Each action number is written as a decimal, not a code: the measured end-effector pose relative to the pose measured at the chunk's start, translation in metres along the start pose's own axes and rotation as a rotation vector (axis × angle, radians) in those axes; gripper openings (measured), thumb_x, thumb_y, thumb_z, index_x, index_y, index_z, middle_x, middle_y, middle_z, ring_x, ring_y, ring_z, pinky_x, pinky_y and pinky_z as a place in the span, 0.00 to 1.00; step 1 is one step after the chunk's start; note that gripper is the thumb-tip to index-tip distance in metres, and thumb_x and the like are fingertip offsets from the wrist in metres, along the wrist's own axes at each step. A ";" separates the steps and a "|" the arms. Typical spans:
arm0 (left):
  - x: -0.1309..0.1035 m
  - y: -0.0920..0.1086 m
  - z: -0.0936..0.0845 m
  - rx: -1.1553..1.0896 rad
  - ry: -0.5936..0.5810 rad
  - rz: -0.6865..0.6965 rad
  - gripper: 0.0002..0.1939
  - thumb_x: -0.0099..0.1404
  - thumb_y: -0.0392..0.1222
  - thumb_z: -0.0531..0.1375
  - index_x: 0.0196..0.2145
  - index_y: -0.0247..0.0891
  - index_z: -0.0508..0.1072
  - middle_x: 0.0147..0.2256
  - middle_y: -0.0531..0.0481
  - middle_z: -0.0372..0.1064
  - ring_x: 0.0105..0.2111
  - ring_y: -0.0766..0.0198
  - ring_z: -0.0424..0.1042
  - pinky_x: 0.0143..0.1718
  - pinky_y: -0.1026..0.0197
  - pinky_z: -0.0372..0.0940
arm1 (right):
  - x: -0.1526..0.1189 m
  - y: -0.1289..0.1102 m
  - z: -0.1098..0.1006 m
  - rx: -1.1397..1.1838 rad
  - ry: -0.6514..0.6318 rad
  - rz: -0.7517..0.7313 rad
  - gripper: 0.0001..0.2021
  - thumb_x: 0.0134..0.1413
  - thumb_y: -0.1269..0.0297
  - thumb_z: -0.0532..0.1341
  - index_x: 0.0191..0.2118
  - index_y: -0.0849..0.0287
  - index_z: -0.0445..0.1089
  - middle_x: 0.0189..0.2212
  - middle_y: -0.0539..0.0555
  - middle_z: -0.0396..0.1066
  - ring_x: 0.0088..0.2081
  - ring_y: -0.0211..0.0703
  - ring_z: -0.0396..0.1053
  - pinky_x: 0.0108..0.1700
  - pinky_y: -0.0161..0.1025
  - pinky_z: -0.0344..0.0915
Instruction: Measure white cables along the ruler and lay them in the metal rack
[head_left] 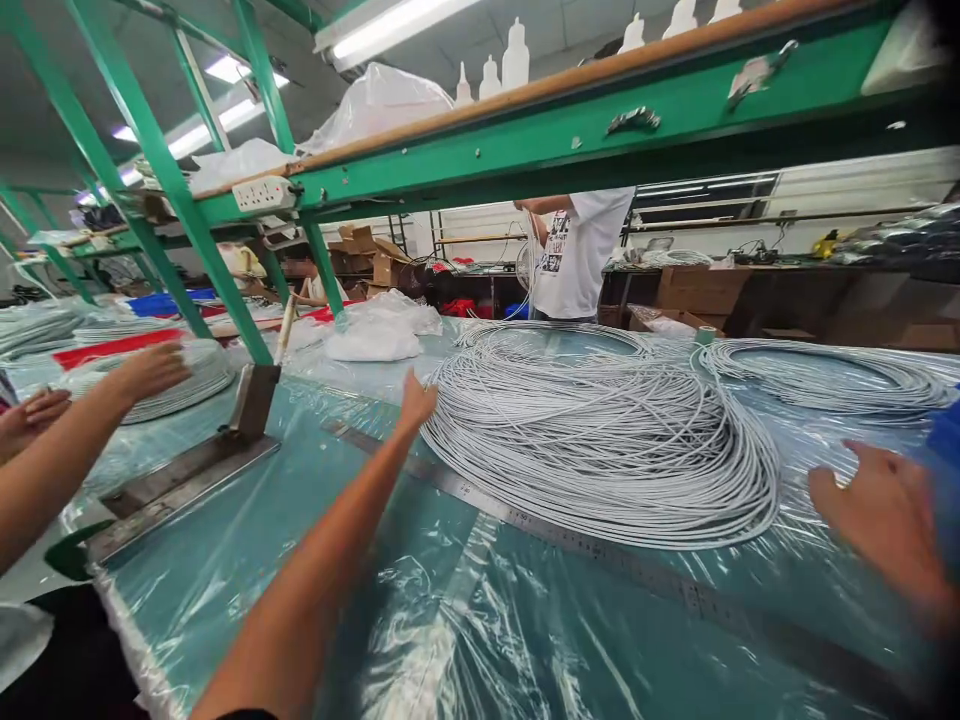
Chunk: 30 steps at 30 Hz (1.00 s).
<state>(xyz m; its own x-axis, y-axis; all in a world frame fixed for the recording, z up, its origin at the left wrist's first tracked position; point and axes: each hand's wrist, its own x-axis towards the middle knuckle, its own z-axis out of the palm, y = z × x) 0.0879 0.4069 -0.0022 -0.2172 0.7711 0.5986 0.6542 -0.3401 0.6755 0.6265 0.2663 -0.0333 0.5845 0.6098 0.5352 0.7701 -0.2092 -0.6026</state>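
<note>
A big loose coil of thin grey-white cable lies on the table in front of me. At its left edge is my left hand, thumb raised and apart from the fingers, very close to the outer loops; whether it touches them I cannot tell. My right hand, slightly blurred, hovers off the coil's right side with thumb and fingers apart and nothing in them. Under the coil's near edge runs a long steel ruler, set along the plastic-covered table.
A co-worker's arm reaches in from the left, past a metal angle block. Further coils lie right and left. Overhead is a green shelf with bottles. Another person stands across the table. White plastic bags lie behind.
</note>
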 end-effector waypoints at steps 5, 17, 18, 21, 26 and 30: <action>-0.086 0.021 -0.004 0.027 -0.318 0.402 0.23 0.67 0.35 0.55 0.59 0.33 0.61 0.59 0.41 0.51 0.61 0.54 0.50 0.65 0.50 0.47 | -0.075 -0.066 0.013 0.103 -0.208 -0.627 0.18 0.62 0.58 0.48 0.51 0.58 0.67 0.46 0.62 0.68 0.49 0.52 0.67 0.51 0.49 0.64; -0.142 0.077 0.027 0.403 -0.548 0.946 0.35 0.68 0.53 0.61 0.64 0.35 0.53 0.63 0.43 0.39 0.63 0.55 0.42 0.66 0.52 0.43 | -0.125 -0.101 0.034 -0.279 -0.583 -0.890 0.32 0.55 0.46 0.58 0.61 0.58 0.58 0.56 0.63 0.62 0.56 0.59 0.62 0.54 0.51 0.64; -0.144 0.082 0.032 0.412 -0.537 0.946 0.35 0.69 0.52 0.61 0.65 0.36 0.53 0.63 0.44 0.39 0.63 0.55 0.42 0.67 0.52 0.42 | -0.124 -0.103 0.034 -0.290 -0.572 -0.910 0.31 0.55 0.47 0.59 0.60 0.58 0.59 0.56 0.63 0.62 0.56 0.59 0.62 0.55 0.51 0.63; -0.152 0.094 0.046 0.446 -0.544 0.935 0.32 0.67 0.52 0.63 0.62 0.35 0.58 0.60 0.42 0.47 0.59 0.52 0.50 0.64 0.49 0.47 | -0.119 -0.108 0.033 -0.309 -0.537 -0.951 0.32 0.56 0.50 0.60 0.62 0.60 0.57 0.59 0.64 0.59 0.60 0.59 0.57 0.59 0.54 0.57; -0.159 0.093 0.055 0.489 -0.563 0.834 0.27 0.65 0.54 0.65 0.51 0.31 0.67 0.49 0.40 0.58 0.49 0.51 0.58 0.52 0.50 0.60 | -0.115 -0.114 0.035 -0.271 -0.611 -1.127 0.26 0.59 0.56 0.57 0.61 0.58 0.58 0.58 0.64 0.60 0.58 0.58 0.60 0.57 0.54 0.60; -0.154 0.087 0.053 0.508 -0.567 0.752 0.32 0.62 0.60 0.66 0.51 0.30 0.67 0.51 0.39 0.57 0.51 0.49 0.56 0.55 0.48 0.57 | -0.112 -0.128 0.037 -0.295 -0.672 -1.156 0.24 0.53 0.59 0.60 0.55 0.63 0.63 0.54 0.66 0.62 0.55 0.59 0.61 0.55 0.53 0.61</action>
<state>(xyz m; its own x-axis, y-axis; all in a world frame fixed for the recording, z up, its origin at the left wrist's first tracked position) 0.2169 0.2870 -0.0587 0.6507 0.6386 0.4109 0.7330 -0.6694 -0.1205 0.4526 0.2533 -0.0379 -0.5930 0.7790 0.2036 0.8048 0.5655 0.1801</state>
